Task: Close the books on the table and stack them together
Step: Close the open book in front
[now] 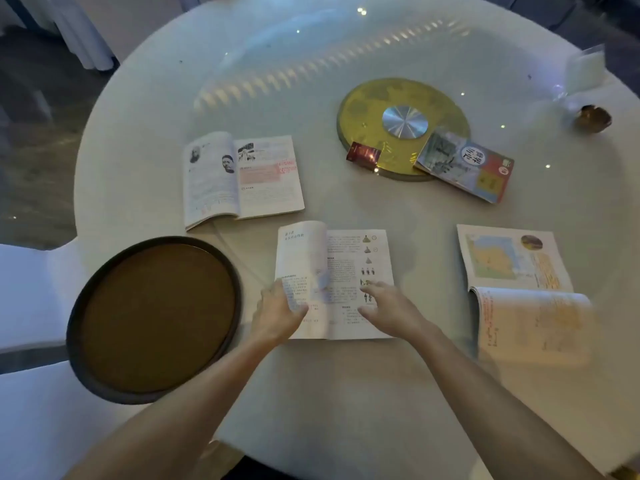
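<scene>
Three open books lie on the round white table [346, 393]. The middle open book [343, 261] is right in front of me. My left hand [277, 311] grips its left page edge near the bottom. My right hand [388, 308] rests on its right page with fingers spread. A second open book [242, 178], with portrait photos, lies farther back on the left. A third open book [516, 289], showing a map, lies at the right. A closed book [467, 164] with a colourful cover rests partly on the gold disc.
A round brown tray [152, 317] overhangs the table's left front edge. A gold turntable disc [370, 109] sits at centre back with a small red box [363, 155] on its rim. A small dark bowl [594, 117] and a clear bag [585, 69] stand far right.
</scene>
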A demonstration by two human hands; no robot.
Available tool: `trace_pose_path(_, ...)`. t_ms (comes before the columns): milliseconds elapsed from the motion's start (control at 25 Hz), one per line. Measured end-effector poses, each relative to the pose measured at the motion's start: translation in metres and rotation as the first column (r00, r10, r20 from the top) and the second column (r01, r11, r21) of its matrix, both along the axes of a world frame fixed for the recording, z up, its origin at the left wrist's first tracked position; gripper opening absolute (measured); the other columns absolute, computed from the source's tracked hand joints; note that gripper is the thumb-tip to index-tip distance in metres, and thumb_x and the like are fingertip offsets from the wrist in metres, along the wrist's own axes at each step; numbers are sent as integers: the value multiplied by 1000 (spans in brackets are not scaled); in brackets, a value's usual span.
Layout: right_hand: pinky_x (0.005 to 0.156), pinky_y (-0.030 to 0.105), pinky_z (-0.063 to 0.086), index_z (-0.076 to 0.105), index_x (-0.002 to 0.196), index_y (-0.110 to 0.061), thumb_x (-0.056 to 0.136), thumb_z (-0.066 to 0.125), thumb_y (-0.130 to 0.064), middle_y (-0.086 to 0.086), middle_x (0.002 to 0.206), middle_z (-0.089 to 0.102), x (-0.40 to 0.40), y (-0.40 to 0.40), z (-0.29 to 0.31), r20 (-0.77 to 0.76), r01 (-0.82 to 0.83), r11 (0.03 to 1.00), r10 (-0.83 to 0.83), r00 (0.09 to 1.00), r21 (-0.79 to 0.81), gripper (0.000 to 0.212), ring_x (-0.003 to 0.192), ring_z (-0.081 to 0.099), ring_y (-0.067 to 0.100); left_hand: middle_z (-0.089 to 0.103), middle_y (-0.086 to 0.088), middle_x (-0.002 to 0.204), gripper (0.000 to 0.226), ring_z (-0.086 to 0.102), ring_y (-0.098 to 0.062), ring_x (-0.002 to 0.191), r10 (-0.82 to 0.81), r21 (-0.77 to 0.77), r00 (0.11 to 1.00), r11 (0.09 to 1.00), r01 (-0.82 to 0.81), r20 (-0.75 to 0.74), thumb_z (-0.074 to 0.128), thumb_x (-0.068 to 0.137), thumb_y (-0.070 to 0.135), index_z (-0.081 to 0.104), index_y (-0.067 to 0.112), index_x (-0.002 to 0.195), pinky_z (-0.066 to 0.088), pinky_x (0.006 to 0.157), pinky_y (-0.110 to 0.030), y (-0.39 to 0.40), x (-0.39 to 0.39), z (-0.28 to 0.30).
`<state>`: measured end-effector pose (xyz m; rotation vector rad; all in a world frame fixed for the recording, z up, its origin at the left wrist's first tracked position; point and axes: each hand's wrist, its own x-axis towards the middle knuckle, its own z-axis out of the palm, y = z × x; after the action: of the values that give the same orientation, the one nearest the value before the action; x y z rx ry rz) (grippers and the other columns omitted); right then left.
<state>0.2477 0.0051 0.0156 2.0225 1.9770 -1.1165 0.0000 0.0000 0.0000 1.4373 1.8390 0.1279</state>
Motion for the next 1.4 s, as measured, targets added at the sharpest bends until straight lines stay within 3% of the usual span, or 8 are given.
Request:
trace_pose_path(200, 123, 47, 26, 32, 160, -23, 96, 57, -39, 12, 173, 8, 10, -17, -17, 98, 97, 992, -89, 991, -76, 70, 157, 13, 35, 55, 0, 130, 78, 58, -23, 118, 192, -124, 968, 977, -173, 161, 70, 73, 50, 37, 20, 137, 54, 90, -44, -9, 0, -11)
trace_pose_path(360, 116, 42, 37, 38, 155, -13, 93, 58, -34, 14, 155, 35, 15, -28, -23, 20, 235, 967, -234, 972, -98, 68, 145, 36, 32, 67, 4, 114, 62, 69, -15, 101, 293, -188, 910, 951, -246, 292, 82, 75, 45, 48, 20, 121, 51, 68, -23, -5, 4, -5)
trace_pose_path(480, 116, 39, 35, 42, 152, -9, 95, 60, -29, 11, 151, 43, 15, -32, -21, -30, 293, 954, -295, 955, -67, 63, 143, 38, 29, 77, 5, 113, 46, 74, -10, 97, 258, -216, 853, 961, -176, 454, 82, 79, 31, 68, 17, 120, 59, 81, -25, 1, 15, -3)
trace_pose_path(680, 111, 45, 46, 51, 145, -8, 97, 55, -19, 9, 144, 59, 22, -30, -27, -210, 557, 829, -555, 805, -56, 50, 131, 56, 25, 72, 7, 123, 44, 70, -8, 105, 33, -150, 847, 987, 56, 531, 76, 86, 33, 67, 21, 127, 56, 88, -22, 10, 56, 10)
trace_pose_path(760, 104, 46, 53, 61, 132, -12, 99, 51, -19, 6, 129, 69, 27, -31, -32, -293, 666, 737, -666, 686, -117, 35, 116, 64, 22, 64, 9, 133, 57, 59, -10, 122, -59, -143, 869, 979, 148, 491, 70, 87, 50, 64, 19, 134, 47, 102, -25, 10, 72, 5)
trace_pose_path(880, 96, 52, 57, 72, 112, -13, 100, 48, -22, 7, 111, 77, 35, -31, -39, -361, 743, 640, -751, 552, -195, 28, 103, 71, 22, 53, -2, 149, 84, 37, -21, 145, -274, -77, 932, 951, 299, 237, 32, 83, 82, 65, 25, 134, 30, 117, -35, 4, 83, -11)
trace_pose_path(1080, 93, 52, 58, 72, 104, -14, 100, 56, -19, 5, 102, 74, 34, -36, -48, -341, 729, 642, -758, 556, -238, 17, 97, 68, 22, 15, -7, 168, 50, 12, -28, 154, -626, -32, 766, 777, 629, -146, 44, 97, 47, 48, 26, 142, 18, 120, -48, -8, 70, -29)
trace_pose_path(1400, 101, 51, 55, 66, 130, -5, 93, 67, -23, 10, 121, 70, 17, -42, -60, -290, 727, 657, -748, 597, -200, 40, 115, 67, 28, 15, -1, 168, 49, 13, -24, 154, -680, -24, 715, 727, 686, -159, 50, 95, 49, 49, 31, 141, 21, 118, -46, -3, 49, -29)
